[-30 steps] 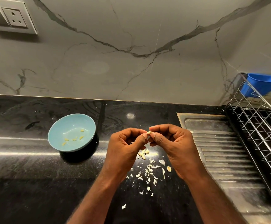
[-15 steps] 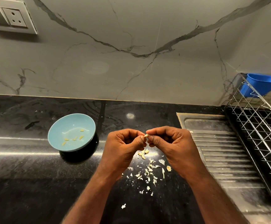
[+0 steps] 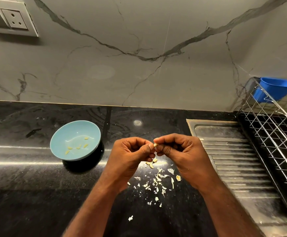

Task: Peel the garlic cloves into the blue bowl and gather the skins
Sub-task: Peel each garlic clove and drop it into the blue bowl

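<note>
Both hands meet at the centre of the frame, above the glossy black stone tabletop [image 3: 28, 194]. The left hand [image 3: 130, 156] and the right hand [image 3: 178, 151] each have the fingers curled in, and between their thumb and forefinger tips they pinch one small pale garlic clove [image 3: 155, 144]; both grips are closed on it, held up off the surface.

Directly below the hands lies a scatter of thin white garlic skins [image 3: 156, 182], spread loosely toward the lower centre, with a stray flake [image 3: 130, 218] further down. A few unpeeled yellowish cloves [image 3: 151, 164] sit just under the fingertips.

The shallow light-blue bowl [image 3: 59, 142] stands left of centre, apart from the left hand, with several peeled yellow cloves [image 3: 78, 147] lying in its bottom.

Open black surface runs along the left and lower left of the frame. To the right of the right hand begins a ribbed steel drainboard [image 3: 233, 159], its raised rim close to the knuckles. Beyond it, at the right edge, stands a wire dish rack [image 3: 276, 134] with a bright blue plastic cup [image 3: 276, 89] hung at its far corner.

The grey marble-veined backsplash [image 3: 139, 74] meets the tabletop in a straight line across the middle. A white switch-and-socket plate [image 3: 11, 19] sits in the upper left. I can read no writing or brand anywhere.
</note>
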